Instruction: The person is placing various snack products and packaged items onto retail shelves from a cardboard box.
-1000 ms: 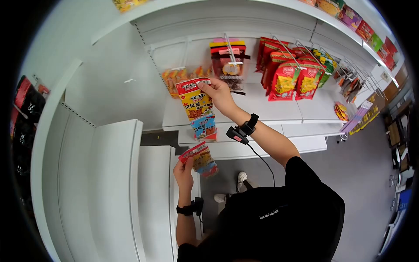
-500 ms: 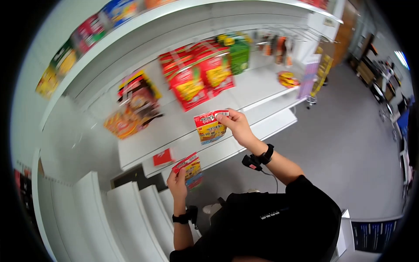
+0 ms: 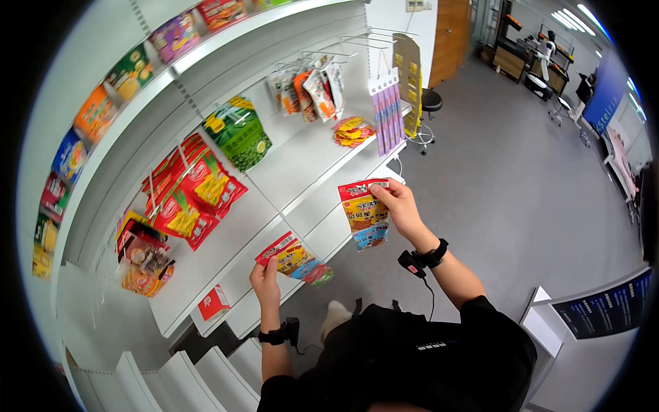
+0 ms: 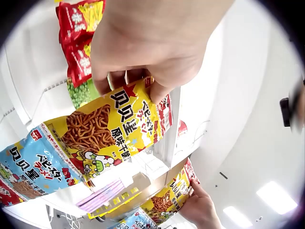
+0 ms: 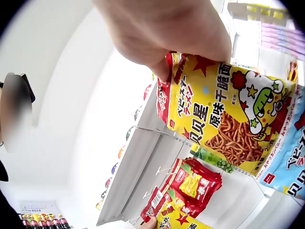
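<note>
So from my seat, my left hand (image 3: 265,285) is pinching one snack strip (image 3: 294,261) by its red top, long axis slanting off to the right. Right hand (image 3: 406,211) pinches the other strip (image 3: 366,214), which sits just left of it, running far-to-near. That hand's way nearer the purple packs (image 3: 388,117) on the far side.

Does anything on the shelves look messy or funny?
The little red-and-yellow packets lie in a loose heap on the shelf, which looks a bit odd because the big red bags are hanging up. I can't see anything spilled.
</note>
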Available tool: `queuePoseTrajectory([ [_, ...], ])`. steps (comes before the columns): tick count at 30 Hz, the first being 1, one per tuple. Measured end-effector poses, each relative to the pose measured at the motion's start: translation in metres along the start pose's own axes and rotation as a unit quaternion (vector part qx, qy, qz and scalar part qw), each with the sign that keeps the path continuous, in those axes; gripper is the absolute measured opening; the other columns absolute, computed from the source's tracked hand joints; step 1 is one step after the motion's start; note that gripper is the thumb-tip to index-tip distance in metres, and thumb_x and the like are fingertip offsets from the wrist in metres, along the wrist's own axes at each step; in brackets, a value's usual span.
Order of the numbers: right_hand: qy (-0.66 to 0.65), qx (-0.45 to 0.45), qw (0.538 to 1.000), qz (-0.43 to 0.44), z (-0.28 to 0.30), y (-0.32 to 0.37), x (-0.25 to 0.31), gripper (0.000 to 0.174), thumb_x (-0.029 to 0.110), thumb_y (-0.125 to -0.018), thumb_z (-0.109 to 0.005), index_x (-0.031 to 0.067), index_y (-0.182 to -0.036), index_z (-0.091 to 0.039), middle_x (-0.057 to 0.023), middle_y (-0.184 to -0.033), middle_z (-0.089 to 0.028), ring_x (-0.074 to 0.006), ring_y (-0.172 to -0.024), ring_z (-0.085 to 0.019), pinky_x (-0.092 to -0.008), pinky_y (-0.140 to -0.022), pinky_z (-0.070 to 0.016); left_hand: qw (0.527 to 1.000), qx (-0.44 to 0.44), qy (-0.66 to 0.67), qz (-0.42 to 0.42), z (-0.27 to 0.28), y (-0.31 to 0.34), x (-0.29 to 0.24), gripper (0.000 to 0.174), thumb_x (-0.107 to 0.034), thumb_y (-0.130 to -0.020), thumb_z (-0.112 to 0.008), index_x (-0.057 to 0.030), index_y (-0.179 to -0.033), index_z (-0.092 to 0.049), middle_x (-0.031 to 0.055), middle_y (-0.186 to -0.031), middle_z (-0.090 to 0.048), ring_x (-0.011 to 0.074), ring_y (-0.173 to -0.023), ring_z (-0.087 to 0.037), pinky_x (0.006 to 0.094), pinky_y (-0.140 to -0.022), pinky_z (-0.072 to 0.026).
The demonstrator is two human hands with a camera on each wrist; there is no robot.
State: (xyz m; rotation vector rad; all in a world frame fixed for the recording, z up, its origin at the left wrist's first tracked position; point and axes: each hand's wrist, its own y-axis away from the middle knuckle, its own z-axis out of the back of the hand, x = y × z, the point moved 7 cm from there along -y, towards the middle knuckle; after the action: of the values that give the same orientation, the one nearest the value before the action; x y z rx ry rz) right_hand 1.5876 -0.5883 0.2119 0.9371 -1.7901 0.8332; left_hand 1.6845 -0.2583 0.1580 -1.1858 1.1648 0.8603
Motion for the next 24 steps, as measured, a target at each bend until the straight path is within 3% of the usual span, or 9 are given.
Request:
queuePoseTrajectory([
  [9,0.018,-0.082,0.996,0.02,0.113,-0.056,0.008,0.02,0.019,-0.092,-0.06,0.0008,-0.101,-0.063,-0.0047,-0.091,-0.067,-0.0088,-0.082,-0.062,-0.0247,-0.074,-0.049,0.995,0.093,0.031,0.02,-0.141,-0.07,0.037,0.018,-0.012,-0.092,-0.057,0.003,-0.099,-0.065,0.0041,-0.091,-0.065,0.0074,-0.082,-0.054,0.0231,-0.075,-0.0424],
  [22,0.05,-0.16,0.986,0.01,0.247,-0.208,0.029,0.022,0.021,-0.092,-0.06,0.0016,-0.101,-0.063,-0.0024,-0.093,-0.066,-0.0077,-0.085,-0.059,-0.0239,-0.079,-0.0457,0.975,0.189,0.09,0.07,-0.33,-0.207,0.107,0.019,-0.012,-0.092,-0.059,0.0033,-0.1,-0.065,0.0029,-0.089,-0.065,0.0061,-0.08,-0.054,0.0223,-0.073,-0.0438],
  [24,0.066,-0.153,0.986,0.015,0.256,-0.235,0.037,0.022,0.021,-0.092,-0.06,0.0017,-0.101,-0.063,-0.0023,-0.093,-0.066,-0.0076,-0.085,-0.059,-0.0235,-0.078,-0.0458,0.978,0.19,0.075,0.041,-0.351,-0.218,0.107,0.018,-0.012,-0.092,-0.058,0.0033,-0.099,-0.065,0.0024,-0.089,-0.065,0.0063,-0.079,-0.054,0.0224,-0.072,-0.0438],
])
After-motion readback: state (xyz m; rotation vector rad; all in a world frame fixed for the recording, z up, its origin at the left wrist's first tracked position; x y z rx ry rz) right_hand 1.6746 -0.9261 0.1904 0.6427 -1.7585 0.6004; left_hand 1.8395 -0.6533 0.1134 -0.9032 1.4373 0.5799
